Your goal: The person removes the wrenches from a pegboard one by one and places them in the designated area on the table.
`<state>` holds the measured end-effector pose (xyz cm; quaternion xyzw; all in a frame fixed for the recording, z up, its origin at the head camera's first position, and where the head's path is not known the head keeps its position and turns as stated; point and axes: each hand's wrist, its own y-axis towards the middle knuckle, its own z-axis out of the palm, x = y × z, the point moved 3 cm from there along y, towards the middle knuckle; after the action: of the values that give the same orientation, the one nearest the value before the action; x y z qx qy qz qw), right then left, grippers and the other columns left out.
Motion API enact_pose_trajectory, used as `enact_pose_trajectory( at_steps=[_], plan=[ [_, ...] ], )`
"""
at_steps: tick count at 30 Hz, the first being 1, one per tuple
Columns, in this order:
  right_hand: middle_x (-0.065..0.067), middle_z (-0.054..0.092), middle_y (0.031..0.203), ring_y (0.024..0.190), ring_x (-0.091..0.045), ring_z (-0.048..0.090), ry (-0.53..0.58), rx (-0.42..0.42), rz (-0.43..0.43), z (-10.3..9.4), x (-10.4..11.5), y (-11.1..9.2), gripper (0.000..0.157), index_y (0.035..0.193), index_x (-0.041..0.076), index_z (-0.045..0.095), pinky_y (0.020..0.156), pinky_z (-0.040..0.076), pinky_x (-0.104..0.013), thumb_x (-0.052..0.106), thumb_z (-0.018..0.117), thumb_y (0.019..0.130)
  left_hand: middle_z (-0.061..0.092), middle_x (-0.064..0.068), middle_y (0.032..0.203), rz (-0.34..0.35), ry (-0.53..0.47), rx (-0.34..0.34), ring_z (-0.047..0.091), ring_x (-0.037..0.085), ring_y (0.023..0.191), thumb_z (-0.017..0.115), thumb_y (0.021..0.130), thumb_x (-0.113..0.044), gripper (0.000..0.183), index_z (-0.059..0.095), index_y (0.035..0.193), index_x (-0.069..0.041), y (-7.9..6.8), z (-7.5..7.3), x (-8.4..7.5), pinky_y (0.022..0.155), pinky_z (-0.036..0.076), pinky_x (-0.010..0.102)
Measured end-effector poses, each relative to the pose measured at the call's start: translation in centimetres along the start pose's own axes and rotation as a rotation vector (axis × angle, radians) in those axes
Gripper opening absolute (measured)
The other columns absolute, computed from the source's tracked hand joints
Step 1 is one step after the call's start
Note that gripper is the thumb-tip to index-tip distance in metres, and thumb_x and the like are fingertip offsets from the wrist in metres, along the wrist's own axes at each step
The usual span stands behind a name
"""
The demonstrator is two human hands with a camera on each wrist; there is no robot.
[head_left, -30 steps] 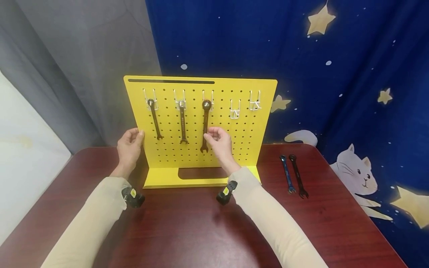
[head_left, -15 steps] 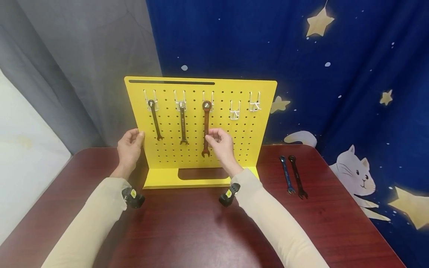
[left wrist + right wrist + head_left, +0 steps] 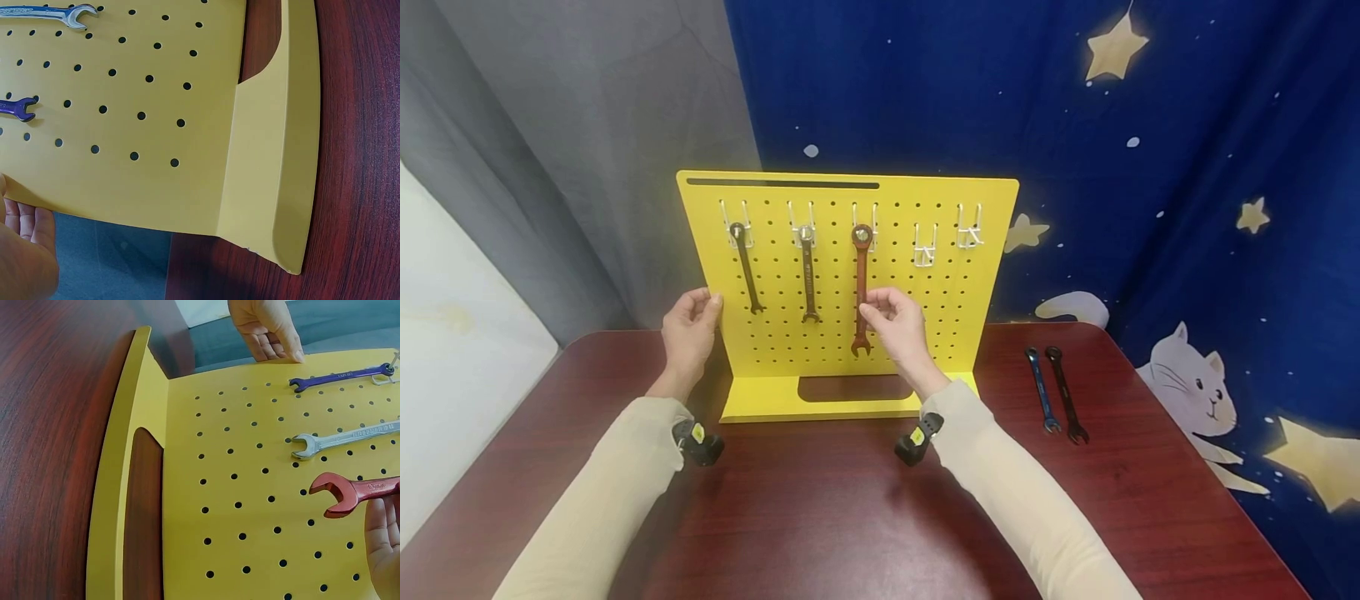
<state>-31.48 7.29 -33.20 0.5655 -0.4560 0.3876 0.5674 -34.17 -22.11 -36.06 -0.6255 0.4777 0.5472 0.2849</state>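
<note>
My right hand (image 3: pixel 902 333) pinches the shank of a red combination wrench (image 3: pixel 862 271) between thumb and fingers. The wrench's ring end is at a white hook on the yellow pegboard (image 3: pixel 767 350), and its open jaw points down. In the right wrist view that jaw stands out in front of the board. My left hand (image 3: pixel 688 333) holds the board's left edge, thumb in front and fingers behind. Left of the red wrench hang a silver wrench (image 3: pixel 350 437) and a purple wrench (image 3: pixel 340 378), ring ends up.
Two bare white hooks (image 3: pixel 925 250) are on the board's right side. A blue wrench (image 3: pixel 1042 392) and a black wrench (image 3: pixel 1067 396) lie on the reddish-brown table (image 3: pixel 820 517) to the right. Curtains (image 3: pixel 940 92) hang behind.
The red wrench's lower end has swung slightly down and outward from the board, and my right hand has shifted a little right with it. My left hand stays at the board's edge.
</note>
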Motion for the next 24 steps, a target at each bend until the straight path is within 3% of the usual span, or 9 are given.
enact_pose_trajectory(
  at_steps=[6,24],
  plan=[
    [-0.016,0.065,0.098,0.075,-0.008,0.059,0.006,0.010,-0.005,-0.1,0.0,-0.2,0.017,0.104,-0.002,0.063,0.073,0.055,-0.028,0.002,0.065,0.087,0.057,0.004,0.118,-0.008,0.024,0.011,0.054,0.010,0.103,0.052,0.094,-0.042,0.047,0.052,0.129,-0.011,0.1,0.0,0.2,0.094,0.046,0.029],
    [-0.007,0.063,0.093,0.075,-0.008,0.060,0.096,0.059,0.009,-0.1,0.9,-1.6,0.018,0.103,-0.005,0.062,0.072,0.056,-0.030,-0.001,0.065,0.085,0.058,-0.002,0.110,0.008,-0.022,0.000,0.053,0.005,0.096,0.054,0.094,-0.039,0.042,0.054,0.124,-0.009,0.1,-0.1,0.2,0.085,0.044,0.021]
  ],
)
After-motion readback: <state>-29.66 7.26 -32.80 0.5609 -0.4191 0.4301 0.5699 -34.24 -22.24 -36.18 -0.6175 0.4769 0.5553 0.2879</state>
